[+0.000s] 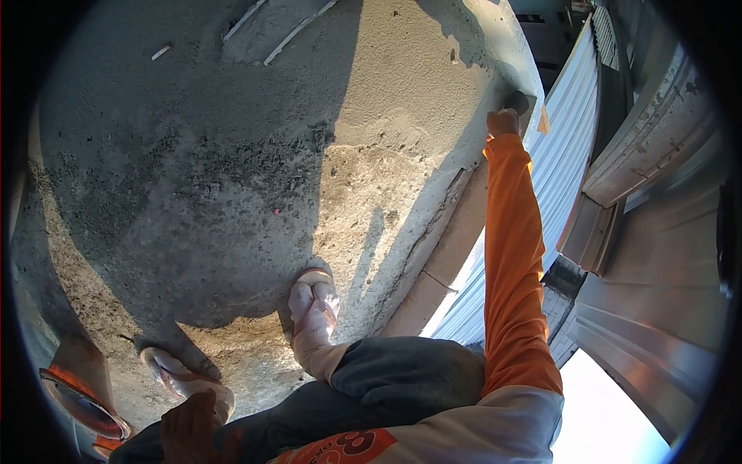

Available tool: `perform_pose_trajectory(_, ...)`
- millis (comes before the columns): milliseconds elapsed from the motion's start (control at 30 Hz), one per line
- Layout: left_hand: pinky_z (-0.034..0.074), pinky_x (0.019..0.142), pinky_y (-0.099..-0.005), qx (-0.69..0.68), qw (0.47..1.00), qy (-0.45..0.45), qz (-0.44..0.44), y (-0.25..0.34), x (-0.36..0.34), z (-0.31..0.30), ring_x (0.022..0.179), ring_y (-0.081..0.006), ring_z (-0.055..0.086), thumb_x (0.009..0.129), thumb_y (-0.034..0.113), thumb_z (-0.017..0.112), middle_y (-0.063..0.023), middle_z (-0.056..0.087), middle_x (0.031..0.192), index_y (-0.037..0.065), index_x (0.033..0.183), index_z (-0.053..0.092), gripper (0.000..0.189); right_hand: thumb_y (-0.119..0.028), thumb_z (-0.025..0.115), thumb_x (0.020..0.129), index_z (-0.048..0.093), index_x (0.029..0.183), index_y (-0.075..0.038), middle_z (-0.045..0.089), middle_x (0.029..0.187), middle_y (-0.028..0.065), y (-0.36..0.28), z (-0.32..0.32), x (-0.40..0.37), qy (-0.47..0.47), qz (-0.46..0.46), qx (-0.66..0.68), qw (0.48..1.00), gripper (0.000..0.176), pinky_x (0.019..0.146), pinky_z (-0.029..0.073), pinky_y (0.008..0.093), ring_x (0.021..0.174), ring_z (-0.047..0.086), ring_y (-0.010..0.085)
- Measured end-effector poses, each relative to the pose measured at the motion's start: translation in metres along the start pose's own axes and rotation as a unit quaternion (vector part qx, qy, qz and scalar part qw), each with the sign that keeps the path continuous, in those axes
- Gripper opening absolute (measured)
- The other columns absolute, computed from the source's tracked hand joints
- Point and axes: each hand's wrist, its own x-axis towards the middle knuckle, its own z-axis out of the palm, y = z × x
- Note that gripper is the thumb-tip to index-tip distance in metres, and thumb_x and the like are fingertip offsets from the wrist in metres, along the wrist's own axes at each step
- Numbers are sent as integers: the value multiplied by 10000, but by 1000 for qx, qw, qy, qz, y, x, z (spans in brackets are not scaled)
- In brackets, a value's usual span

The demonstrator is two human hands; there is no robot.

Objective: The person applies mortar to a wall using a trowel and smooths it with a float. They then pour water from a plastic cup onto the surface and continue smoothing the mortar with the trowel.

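My right hand [503,124], at the end of an orange sleeve, is stretched out to the upper right. Its fingers are wrapped round the handle of a dark tool [519,103], which lies against the plastered edge of the slab; the tool's shape is partly hidden. Wet-looking grey mortar [402,69] spreads over the floor to the left of that hand. My left hand [189,430] hangs low at the bottom left, in shadow near my knee; how its fingers are set is hard to make out.
An orange-rimmed container [85,402] stands at the lower left. My sandalled feet rest on rough concrete [232,232]. Past the slab's right edge lie corrugated metal sheets [568,147] at a lower level. Two thin strips [297,32] lie at the top.
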Motion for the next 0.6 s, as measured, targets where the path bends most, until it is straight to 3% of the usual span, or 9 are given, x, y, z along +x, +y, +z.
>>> perform_pose_trajectory(133,446,849,-456,-8,999,28,29,6,1,-3,1009,-407,561,815,160,624,-235,572,1145,-11,1222,498,459,-166,556,741,561,1104,20,613,1087,233,-5,-11,-21,-21,3,21,1000,408,863,487,407,1017,596,386)
perform_pose_trajectory(200,445,848,-461,-21,999,14,35,7,2,-3,1001,-413,561,817,160,619,-242,576,1129,-17,1212,499,449,-182,561,748,526,1193,-14,573,1155,236,-10,-12,-33,-44,-96,-62,992,477,902,465,428,1077,553,390)
perform_pose_trajectory(233,445,848,-461,-22,999,15,36,8,3,-2,1001,-413,561,817,160,619,-242,576,1129,-17,1212,499,449,-182,561,748,526,1193,-14,573,1155,236,-14,-12,-44,-42,-97,-63,992,477,902,465,428,1077,553,390)
perform_pose_trajectory(300,445,845,-464,-12,999,2,40,8,4,-3,999,-417,561,820,163,613,-250,577,1115,-23,1212,498,449,-194,557,762,440,1308,-94,521,1224,222,-13,-14,-74,42,-241,-57,968,568,935,433,459,1111,522,390)
perform_pose_trajectory(433,446,843,-466,-17,999,10,51,12,2,-6,998,-420,559,825,165,608,-255,577,1108,-30,1209,499,445,-205,569,747,378,1357,-103,536,1215,231,-16,-24,-98,92,-261,-18,961,647,965,415,450,1126,520,389)
perform_pose_trajectory(500,446,840,-466,6,997,40,59,14,-3,-6,999,-419,557,825,156,606,-255,574,1110,-38,1205,498,441,-203,538,781,293,1393,-212,497,1246,208,-12,-21,-82,90,-164,-7,982,659,951,418,475,1129,512,383)
perform_pose_trajectory(600,443,854,-455,52,993,45,92,6,-12,2,1010,-412,553,823,157,609,-251,565,1129,-45,1198,499,439,-219,548,764,305,1382,-184,505,1247,213,-25,-21,-86,84,-134,-20,987,665,965,412,461,1132,515,383)
